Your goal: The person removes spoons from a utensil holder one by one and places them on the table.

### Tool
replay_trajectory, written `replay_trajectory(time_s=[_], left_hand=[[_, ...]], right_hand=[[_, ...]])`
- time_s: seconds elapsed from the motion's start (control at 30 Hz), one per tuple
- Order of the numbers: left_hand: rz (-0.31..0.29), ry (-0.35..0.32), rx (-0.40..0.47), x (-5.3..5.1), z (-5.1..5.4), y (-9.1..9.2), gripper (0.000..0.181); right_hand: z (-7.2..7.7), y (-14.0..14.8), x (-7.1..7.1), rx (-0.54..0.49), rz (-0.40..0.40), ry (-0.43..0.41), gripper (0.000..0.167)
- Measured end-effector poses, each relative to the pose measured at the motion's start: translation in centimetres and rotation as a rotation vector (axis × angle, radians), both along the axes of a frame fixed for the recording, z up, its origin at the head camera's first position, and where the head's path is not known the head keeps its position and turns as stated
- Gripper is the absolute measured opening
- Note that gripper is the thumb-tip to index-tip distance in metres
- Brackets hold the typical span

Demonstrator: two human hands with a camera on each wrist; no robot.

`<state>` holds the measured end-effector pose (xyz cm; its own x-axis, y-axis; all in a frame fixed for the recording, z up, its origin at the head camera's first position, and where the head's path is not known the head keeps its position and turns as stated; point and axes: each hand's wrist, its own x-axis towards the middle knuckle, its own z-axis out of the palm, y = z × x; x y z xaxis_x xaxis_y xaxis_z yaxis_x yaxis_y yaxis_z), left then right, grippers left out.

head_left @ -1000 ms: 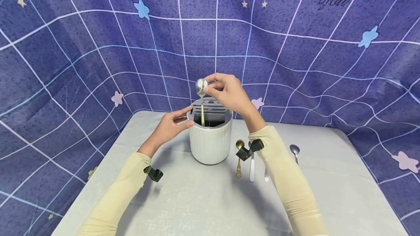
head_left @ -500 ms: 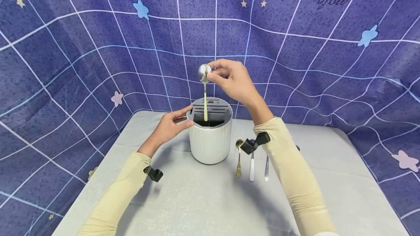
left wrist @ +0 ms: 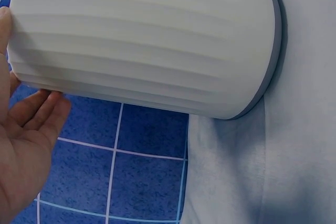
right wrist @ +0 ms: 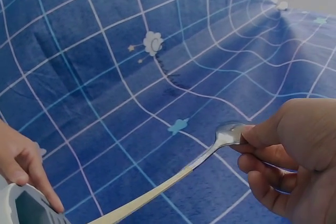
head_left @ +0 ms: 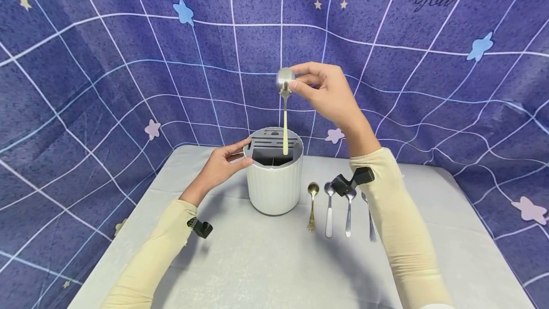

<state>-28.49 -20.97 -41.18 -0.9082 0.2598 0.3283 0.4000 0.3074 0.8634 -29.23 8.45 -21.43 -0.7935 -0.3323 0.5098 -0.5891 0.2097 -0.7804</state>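
Note:
By its bowl, my right hand [head_left: 328, 90] pinches a spoon [head_left: 285, 123] between thumb and fingertips. The spoon hangs upright with its cream-coloured handle down. In the head view the handle's tip overlaps the opening of a white ribbed utensil holder [head_left: 274, 190]; the right wrist view shows the bowl [right wrist: 229, 132] at the fingertips. My left hand [head_left: 221, 165] rests on the holder's left rim, thumb toward the front and fingers toward the back, spread fairly straight. In the left wrist view, fingers [left wrist: 44, 114] lie along the holder's side [left wrist: 147, 40].
A dark grey slotted insert [head_left: 274, 141] covers the holder's back part, with an open divided compartment in front. Right of it lie a gold spoon [head_left: 312, 204], a white-handled spoon [head_left: 329, 218], a silver spoon [head_left: 349, 216] and another utensil [head_left: 371, 225] partly under the right sleeve. A patterned curtain hangs behind.
My right hand has risen and moved right, lifting the spoon from the holder's compartment until its handle tip is in view. The left hand and the holder stay put.

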Motion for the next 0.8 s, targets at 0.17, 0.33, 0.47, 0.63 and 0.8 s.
replay_trajectory(time_s=[0.17, 0.33, 0.47, 0.63, 0.8], left_hand=[[0.003, -0.001, 0.006, 0.0, 0.0, 0.0, 0.058], [0.0, -0.007, 0.006, -0.1, -0.2, -0.1, 0.057], [0.004, -0.003, 0.003, -0.2, -0.3, -0.1, 0.057], [0.003, 0.003, -0.006, -0.2, -0.2, -0.1, 0.059], [0.009, -0.012, -0.012, 0.0, -0.2, -0.1, 0.06]], right_hand=[[-0.1, 1.3, 0.3, 0.011, -0.04, 0.002, 0.029], [-1.0, 2.7, 0.3, 0.03, -0.088, -0.005, 0.03], [-2.0, 3.8, 0.1, 0.045, -0.117, -0.033, 0.031], [-3.1, 5.1, -0.3, 0.061, -0.143, -0.058, 0.029], [-4.5, 6.4, -1.1, 0.077, -0.139, -0.069, 0.026]])
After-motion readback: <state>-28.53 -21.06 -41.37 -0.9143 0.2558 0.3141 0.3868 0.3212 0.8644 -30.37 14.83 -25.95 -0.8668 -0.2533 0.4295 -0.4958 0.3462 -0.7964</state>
